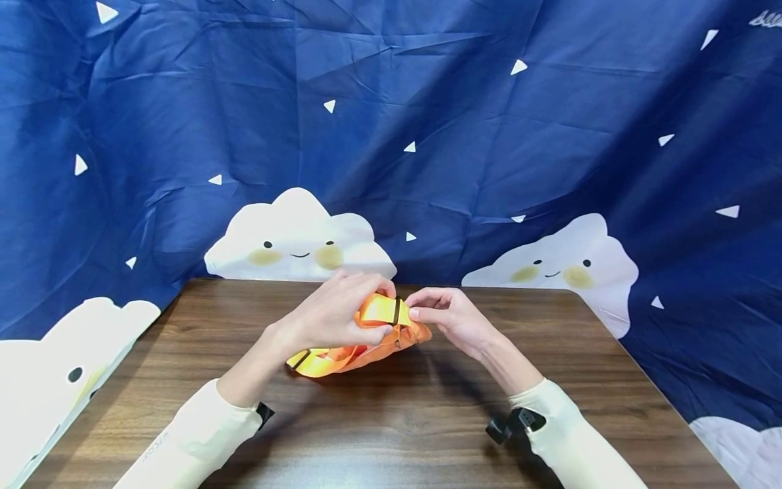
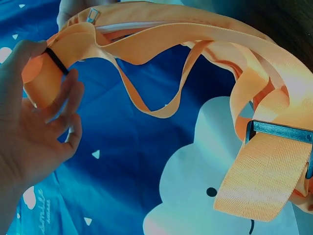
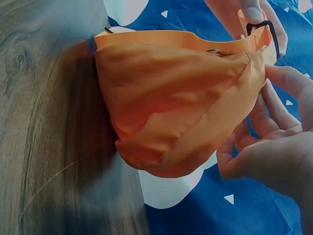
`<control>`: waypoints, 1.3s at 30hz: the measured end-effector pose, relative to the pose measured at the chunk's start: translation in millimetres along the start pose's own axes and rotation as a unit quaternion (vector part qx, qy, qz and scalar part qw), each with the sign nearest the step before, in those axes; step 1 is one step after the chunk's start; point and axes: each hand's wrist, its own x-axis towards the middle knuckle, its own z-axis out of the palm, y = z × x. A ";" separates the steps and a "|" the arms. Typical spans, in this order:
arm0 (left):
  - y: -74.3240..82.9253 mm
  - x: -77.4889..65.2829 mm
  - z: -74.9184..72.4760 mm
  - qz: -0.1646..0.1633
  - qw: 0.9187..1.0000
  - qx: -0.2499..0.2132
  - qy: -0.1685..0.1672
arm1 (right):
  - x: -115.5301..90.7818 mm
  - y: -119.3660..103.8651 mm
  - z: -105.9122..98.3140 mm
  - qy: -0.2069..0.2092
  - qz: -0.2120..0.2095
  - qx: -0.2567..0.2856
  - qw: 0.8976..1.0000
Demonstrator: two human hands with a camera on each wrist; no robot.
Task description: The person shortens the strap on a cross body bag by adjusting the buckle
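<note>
An orange waist bag (image 3: 176,112) of thin, creased fabric hangs between my two hands, just above the table. Thumb and fingers of my left hand (image 1: 330,316) pinch its webbing strap (image 1: 375,309) at a black slider (image 2: 56,60). At the bag's right end, my right hand (image 1: 461,322) pinches the orange edge beside that slider between thumb and forefinger, its other fingers bent below. A second black buckle (image 2: 281,132) sits on the strap at the opposite end, with a webbing tail folded through it. The left wrist view shows a zipper pull (image 2: 92,15) along the top.
The dark wood-grain table (image 1: 379,428) lies beneath both forearms. Behind it hangs a blue cloth (image 1: 427,88) printed with white triangles and smiling clouds. Each sleeve carries a black wrist device, the right one (image 1: 528,418) close over the tabletop.
</note>
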 end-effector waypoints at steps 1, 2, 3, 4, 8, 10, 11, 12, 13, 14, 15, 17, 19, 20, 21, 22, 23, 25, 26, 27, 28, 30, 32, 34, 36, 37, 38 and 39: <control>0.4 0.2 0.1 -0.001 1.000 0.002 -0.001 | -0.5 -0.5 0.4 0.003 0.000 -0.002 1.000; 0.8 0.3 0.2 -0.002 1.000 0.004 -0.001 | -0.9 -1.0 0.8 0.005 -0.001 -0.003 1.000; 1.0 0.4 0.3 -0.002 1.000 0.005 0.000 | -1.3 -1.7 1.3 0.007 -0.003 -0.003 1.000; 1.1 0.6 0.4 -0.002 1.000 0.006 0.001 | -1.6 -2.1 1.5 0.008 -0.005 -0.004 1.000; 1.9 2.2 3.3 0.003 1.000 0.008 -0.001 | -3.2 -4.5 4.1 0.010 -0.014 -0.008 1.000; 2.7 2.8 5.5 0.004 1.000 0.008 -0.006 | -3.9 -5.5 5.5 0.011 -0.017 -0.010 1.000; 3.3 3.0 6.6 0.005 1.000 0.007 -0.009 | -4.2 -5.9 6.2 0.012 -0.017 -0.009 1.000; 3.8 3.2 7.5 0.004 1.000 0.008 -0.012 | -4.1 -6.0 6.7 0.013 -0.018 -0.008 1.000; 4.2 3.2 8.4 0.004 1.000 0.008 -0.012 | -4.0 -6.1 7.0 0.013 -0.017 -0.007 1.000; 4.5 3.5 9.2 0.004 1.000 0.007 -0.011 | -4.1 -6.4 7.2 0.013 -0.016 -0.006 1.000; 4.6 3.5 10.2 0.003 1.000 0.007 -0.009 | -4.3 -6.7 7.4 0.014 -0.014 -0.006 1.000; 4.7 4.3 12.0 0.004 1.000 0.004 -0.005 | -4.9 -7.5 8.0 0.014 -0.008 -0.006 1.000; 3.9 4.4 14.1 -0.001 1.000 -0.008 0.001 | -5.6 -8.8 8.5 0.012 -0.002 -0.003 1.000; 3.4 4.3 15.4 -0.007 1.000 -0.015 0.004 | -6.0 -9.6 8.7 0.012 -0.001 0.002 1.000; 2.4 4.1 17.0 -0.014 1.000 -0.027 0.008 | -6.4 -10.3 8.8 0.014 0.001 0.012 1.000; 1.4 3.8 18.9 -0.021 0.999 -0.042 0.010 | -6.5 -10.7 8.3 0.016 0.001 0.024 1.000; 0.3 3.3 21.3 -0.030 0.998 -0.058 0.012 | -6.5 -11.2 7.6 0.018 -0.001 0.039 0.999; -2.3 2.7 27.0 -0.037 0.996 -0.076 0.017 | -6.6 -12.4 6.5 0.026 -0.004 0.072 0.997; -3.4 2.7 30.1 -0.036 0.996 -0.079 0.020 | -6.7 -13.1 5.8 0.030 -0.004 0.089 0.996; -4.3 3.0 32.8 -0.030 0.996 -0.081 0.024 | -6.6 -13.6 4.7 0.034 -0.005 0.105 0.994; -5.1 3.3 35.0 -0.023 0.996 -0.079 0.029 | -6.5 -14.3 3.4 0.038 -0.005 0.121 0.992; -5.9 4.4 37.4 -0.004 0.997 -0.070 0.045 | -6.7 -16.8 1.2 0.046 -0.003 0.155 0.987; -6.1 5.3 37.1 0.005 0.996 -0.070 0.063 | -6.8 -19.4 -2.2 0.053 -0.003 0.191 0.980; -7.1 5.6 35.3 0.007 0.994 -0.077 0.077 | -7.1 -22.7 -5.9 0.060 -0.003 0.230 0.971; -8.6 5.2 33.4 0.004 0.993 -0.086 0.087 | -8.0 -26.4 -9.7 0.067 0.003 0.273 0.960; -9.7 4.9 32.6 0.005 0.992 -0.090 0.091 | -8.4 -28.4 -11.3 0.073 0.006 0.292 0.954; -10.8 4.6 31.8 0.007 0.991 -0.094 0.096 | -9.0 -30.8 -13.1 0.076 0.010 0.307 0.948; -11.6 4.3 30.9 0.012 0.990 -0.094 0.101 | -9.5 -33.0 -15.2 0.080 0.015 0.322 0.943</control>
